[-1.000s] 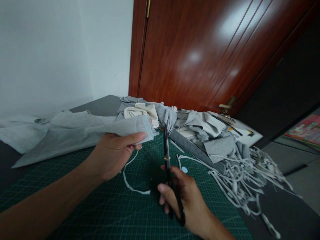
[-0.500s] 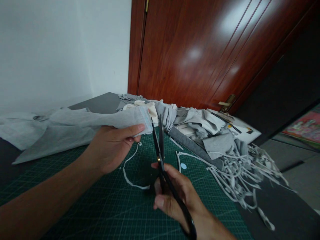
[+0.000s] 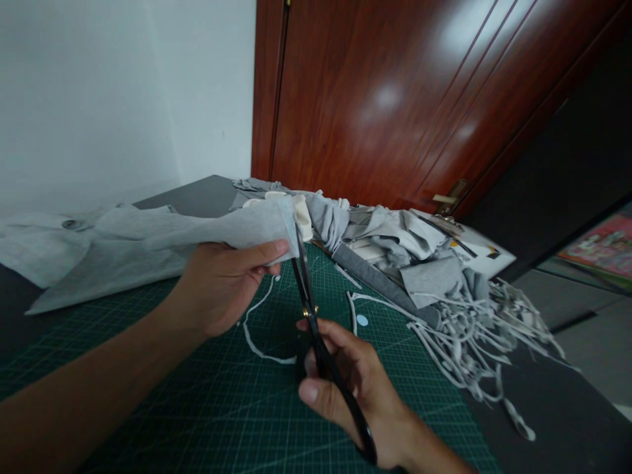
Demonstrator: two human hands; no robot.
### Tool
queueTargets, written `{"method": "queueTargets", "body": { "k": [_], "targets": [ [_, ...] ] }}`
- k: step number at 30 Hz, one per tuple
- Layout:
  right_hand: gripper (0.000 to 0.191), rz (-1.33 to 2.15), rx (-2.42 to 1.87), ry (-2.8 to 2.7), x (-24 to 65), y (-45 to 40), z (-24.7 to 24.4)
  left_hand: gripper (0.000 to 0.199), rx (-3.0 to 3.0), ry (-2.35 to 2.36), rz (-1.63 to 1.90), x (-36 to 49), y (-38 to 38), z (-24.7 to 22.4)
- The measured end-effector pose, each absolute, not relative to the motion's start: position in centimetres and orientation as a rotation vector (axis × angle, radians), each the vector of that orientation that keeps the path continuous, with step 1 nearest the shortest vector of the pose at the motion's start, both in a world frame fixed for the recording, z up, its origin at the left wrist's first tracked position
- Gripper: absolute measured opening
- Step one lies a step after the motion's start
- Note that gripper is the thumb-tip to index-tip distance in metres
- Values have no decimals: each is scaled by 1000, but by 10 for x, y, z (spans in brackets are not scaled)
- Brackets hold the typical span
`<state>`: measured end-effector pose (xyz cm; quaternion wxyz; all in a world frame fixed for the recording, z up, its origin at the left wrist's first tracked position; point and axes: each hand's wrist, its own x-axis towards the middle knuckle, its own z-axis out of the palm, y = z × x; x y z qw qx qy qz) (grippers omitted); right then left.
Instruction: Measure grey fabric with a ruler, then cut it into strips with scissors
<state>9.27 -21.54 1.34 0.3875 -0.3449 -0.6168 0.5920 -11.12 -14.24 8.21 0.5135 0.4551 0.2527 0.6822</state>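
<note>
My left hand (image 3: 224, 283) pinches the end of a long light grey cloth (image 3: 222, 227) between thumb and fingers, holding it above the green cutting mat (image 3: 212, 401). The cloth trails away to the left. Black scissors (image 3: 320, 349) are in my right hand (image 3: 355, 388), whose fingers are around the handles. Their blades point up and away, slightly apart, with the tips at the right edge of the cloth. Beneath the hands a thin pale strip (image 3: 251, 342) curves on the mat.
Grey and white cloth pieces (image 3: 395, 234) are heaped along the back right. A tangle of thin strips (image 3: 474, 349) lies at the right. A small pale disc (image 3: 362, 320) rests on the mat. Behind stand a white wall (image 3: 99, 92) and a red-brown wooden door (image 3: 365, 99).
The scissors have moved left and up to the cloth's edge, and their blades have come closer together. My left hand still holds the cloth in nearly the same place.
</note>
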Motion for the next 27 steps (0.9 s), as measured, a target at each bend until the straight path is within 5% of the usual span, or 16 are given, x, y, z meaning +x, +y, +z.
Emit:
{"method": "queueTargets", "body": {
  "k": [27],
  "targets": [
    [67, 1364, -727, -1615, 102, -210, 0, 23, 1392, 840, 1717, -108, -149, 63]
  ]
}}
